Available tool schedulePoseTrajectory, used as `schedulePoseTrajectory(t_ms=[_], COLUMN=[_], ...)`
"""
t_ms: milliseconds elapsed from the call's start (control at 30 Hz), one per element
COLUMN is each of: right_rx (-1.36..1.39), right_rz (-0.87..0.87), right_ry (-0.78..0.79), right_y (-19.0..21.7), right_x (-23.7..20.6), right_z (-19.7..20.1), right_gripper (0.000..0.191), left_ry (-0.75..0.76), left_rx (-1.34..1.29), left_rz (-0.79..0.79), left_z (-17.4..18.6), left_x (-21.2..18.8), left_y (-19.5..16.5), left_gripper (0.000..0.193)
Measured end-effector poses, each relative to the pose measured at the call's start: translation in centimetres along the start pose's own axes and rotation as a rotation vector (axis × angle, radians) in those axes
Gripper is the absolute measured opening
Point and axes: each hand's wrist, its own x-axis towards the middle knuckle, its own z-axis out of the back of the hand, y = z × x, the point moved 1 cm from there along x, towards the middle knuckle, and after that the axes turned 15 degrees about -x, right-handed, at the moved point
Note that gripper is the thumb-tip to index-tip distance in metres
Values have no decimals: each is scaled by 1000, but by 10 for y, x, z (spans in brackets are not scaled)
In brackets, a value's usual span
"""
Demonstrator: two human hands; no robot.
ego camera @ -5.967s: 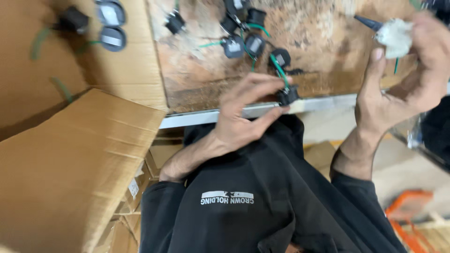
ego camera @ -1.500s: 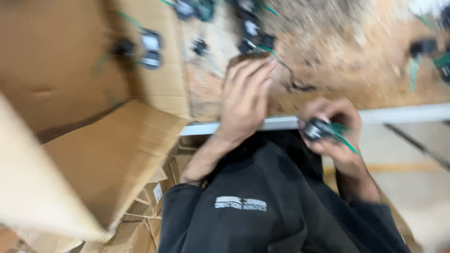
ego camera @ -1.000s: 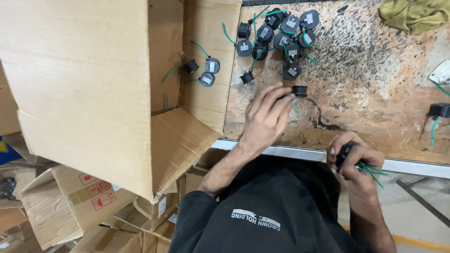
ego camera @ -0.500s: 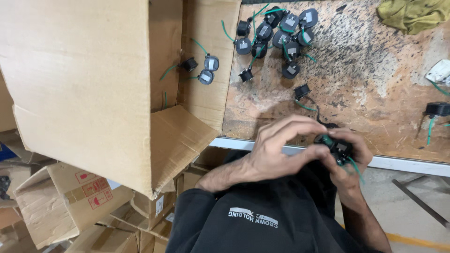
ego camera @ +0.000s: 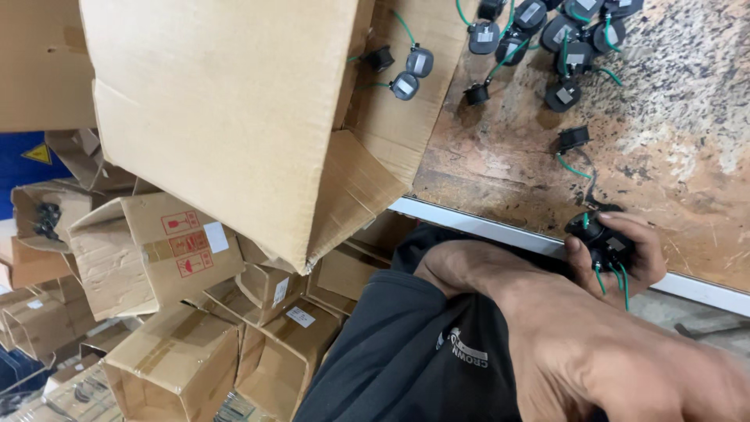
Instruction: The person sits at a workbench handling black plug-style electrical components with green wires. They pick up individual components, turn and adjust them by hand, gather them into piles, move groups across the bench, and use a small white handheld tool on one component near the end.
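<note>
i see the right hand [ego camera: 625,254] curled shut around a small black round plastic socket part with green wires [ego camera: 605,246], right at the white metal edge [ego camera: 484,228] of the worn brown speckled worktop [ego camera: 672,164]. the part's green leads hang down out of the fist toward the person's body, so its long axis runs roughly from the table edge downward in my view; which way its face points i can't say for sure, as the fingers [ego camera: 642,234] cover most of it. the left hand [ego camera: 625,367] sits very close to the camera, blurred, and i cannot tell whether its fingers are open or closed.

another loose black socket with a green lead [ego camera: 573,139] lies on the worktop just above the held one, and a cluster of similar black parts [ego camera: 558,35] sits further up. a large open brown cardboard box [ego camera: 234,117] lies on the left end of the table, with three more black parts [ego camera: 402,70] inside on its flap. below it, stacked smaller cardboard cartons [ego camera: 164,250] carry red handling symbols and small white rectangular labels. a yellow triangular sign on blue [ego camera: 37,152] shows at far left.
</note>
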Motion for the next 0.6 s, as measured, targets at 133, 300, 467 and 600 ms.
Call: schedulePoseTrajectory(t_ms=[133,300,467,600], right_rx=[21,34,37,-1], right_rz=[-24,-13,-27,-18], right_ry=[20,-2,-29,-42], right_y=[1,7,15,24], right_x=[3,9,12,17], right_z=[2,0,-1,-4], right_gripper=[35,35,34,34], left_ry=[26,27,124,119], left_rx=[-45,-74,62,58], left_rz=[-7,-40,157,64], left_z=[1,-3,8,13], left_x=[2,8,-5,-2], left_y=[3,7,-5,-5], left_gripper=[36,40,32,37])
